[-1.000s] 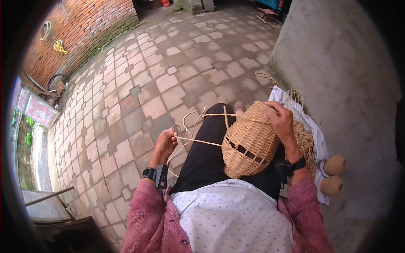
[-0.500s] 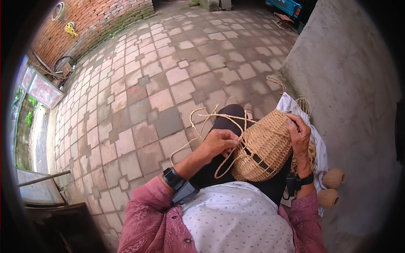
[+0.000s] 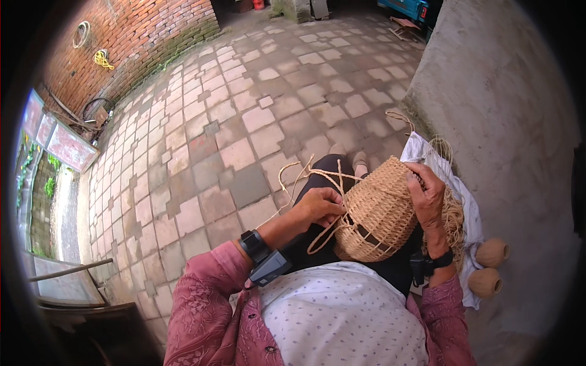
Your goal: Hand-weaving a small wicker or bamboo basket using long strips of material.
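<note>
On my lap rests a woven straw basket (image 3: 375, 213) with a dark open band near its bottom, lying on its side over my black trousers. My right hand (image 3: 425, 195) grips the basket's upper right part, thumb on the weave. My left hand (image 3: 325, 207) pinches a twisted straw cord (image 3: 329, 232) against the basket's left side, where a loop hangs down. Several loose cord ends spread above that hand across my knee. Right beside the basket a heap of cord (image 3: 452, 226) lies on a white cloth (image 3: 469, 198).
Two tan round pots (image 3: 491, 251) lie at my right beside a concrete wall (image 3: 506, 122). Paving (image 3: 232, 134) stretches ahead to a brick wall (image 3: 140, 36) with hanging coils. Leaning boards (image 3: 61, 131) stand at left; a blue vehicle (image 3: 403, 9) is at the back.
My left hand has moved rightward from holding the cord taut out at the left to beside the basket, where the cord now forms a loop. Basket and right hand have shifted slightly right and down.
</note>
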A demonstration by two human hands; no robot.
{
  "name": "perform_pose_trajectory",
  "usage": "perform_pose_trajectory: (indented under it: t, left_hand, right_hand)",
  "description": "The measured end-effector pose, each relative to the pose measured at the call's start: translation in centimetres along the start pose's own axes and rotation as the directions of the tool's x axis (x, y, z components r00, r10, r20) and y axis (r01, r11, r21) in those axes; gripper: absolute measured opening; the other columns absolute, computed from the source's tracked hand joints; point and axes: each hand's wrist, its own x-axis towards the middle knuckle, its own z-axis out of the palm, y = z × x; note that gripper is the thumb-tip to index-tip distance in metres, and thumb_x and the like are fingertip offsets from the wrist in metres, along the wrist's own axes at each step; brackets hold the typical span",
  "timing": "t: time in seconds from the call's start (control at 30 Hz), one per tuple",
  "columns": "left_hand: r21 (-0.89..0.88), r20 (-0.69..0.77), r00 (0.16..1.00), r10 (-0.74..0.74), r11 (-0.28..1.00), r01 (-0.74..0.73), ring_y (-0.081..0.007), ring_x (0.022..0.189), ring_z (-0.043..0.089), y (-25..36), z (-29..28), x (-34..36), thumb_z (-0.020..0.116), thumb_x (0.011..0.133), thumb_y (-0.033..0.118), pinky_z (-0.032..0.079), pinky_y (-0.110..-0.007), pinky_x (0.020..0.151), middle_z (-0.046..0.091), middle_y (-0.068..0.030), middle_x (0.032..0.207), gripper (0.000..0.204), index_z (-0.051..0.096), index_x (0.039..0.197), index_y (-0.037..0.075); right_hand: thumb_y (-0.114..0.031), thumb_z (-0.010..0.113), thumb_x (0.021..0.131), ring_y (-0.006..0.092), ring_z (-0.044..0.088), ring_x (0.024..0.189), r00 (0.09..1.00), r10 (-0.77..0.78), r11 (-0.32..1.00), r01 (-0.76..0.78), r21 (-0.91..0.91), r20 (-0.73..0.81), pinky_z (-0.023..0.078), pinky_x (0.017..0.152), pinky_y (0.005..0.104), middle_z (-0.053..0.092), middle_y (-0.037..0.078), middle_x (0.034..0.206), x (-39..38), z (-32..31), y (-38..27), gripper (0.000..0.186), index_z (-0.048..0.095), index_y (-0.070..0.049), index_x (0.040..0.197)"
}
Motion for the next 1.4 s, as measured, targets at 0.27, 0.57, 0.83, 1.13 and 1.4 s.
perform_pose_trajectory:
  t: [0.27,0.57,0.83,1.13,1.4]
  left_hand:
    - [0.714,-0.114,0.894,0.433,0.662,-0.230,-0.0443,0.074,0.065,-0.2,2.1,0.7,0.053,0.080,0.019,0.053,-0.049,0.071,0.066,-0.0244,0.077,0.028,0.072,0.095,0.004]
    - [0.659,-0.075,0.806,0.587,0.636,-0.402,-0.0169,0.061,0.061,0.9,4.3,-2.2,0.064,0.080,0.015,0.049,-0.035,0.057,0.062,-0.0155,0.065,0.018,0.062,0.083,-0.002]
    - [-0.103,0.060,0.986,0.155,0.984,-0.148,-0.0068,0.055,0.055,0.3,1.0,-3.1,0.066,0.093,0.020,0.047,-0.021,0.050,0.060,-0.0008,0.068,0.015,0.061,0.093,0.006]
    - [-0.087,-0.056,0.975,0.215,0.972,-0.219,-0.0058,0.072,0.058,-1.3,-2.2,-4.3,0.067,0.093,0.024,0.052,-0.021,0.063,0.062,0.0026,0.082,0.019,0.066,0.095,0.005]
    - [0.044,-0.038,0.978,0.204,0.978,-0.202,-0.0064,0.071,0.059,-0.1,-1.0,-1.2,0.069,0.092,0.022,0.053,-0.022,0.062,0.062,0.0023,0.080,0.018,0.067,0.097,0.005]
  right_hand:
    - [-0.007,0.061,0.085,0.0270,0.066,0.083,0.992,-0.117,0.987,0.112,-0.113,-0.038,0.050,0.078,0.0351,0.068,0.014,0.089,-0.3,0.2,-0.5,0.020,0.067,0.002,0.102]
    - [-0.021,0.061,0.092,0.0235,0.062,0.070,0.980,0.192,0.974,-0.184,-0.132,0.052,0.048,0.066,0.0352,0.066,0.011,0.082,2.7,0.8,1.5,0.020,0.064,-0.001,0.093]
    - [-0.016,0.066,0.087,0.0293,0.061,0.077,0.999,0.043,0.975,-0.043,-0.218,-0.005,0.048,0.070,0.0391,0.059,0.011,0.084,2.2,2.9,1.0,0.012,0.067,-0.005,0.090]
    - [-0.014,0.065,0.087,0.0282,0.060,0.076,0.999,0.039,0.979,-0.041,-0.199,-0.013,0.048,0.070,0.0380,0.058,0.011,0.083,1.7,2.1,0.4,0.012,0.067,-0.004,0.093]
    - [-0.012,0.064,0.086,0.0279,0.060,0.073,0.999,0.004,0.984,-0.010,-0.179,-0.033,0.048,0.067,0.0379,0.057,0.011,0.082,1.5,2.2,0.4,0.012,0.066,-0.003,0.093]
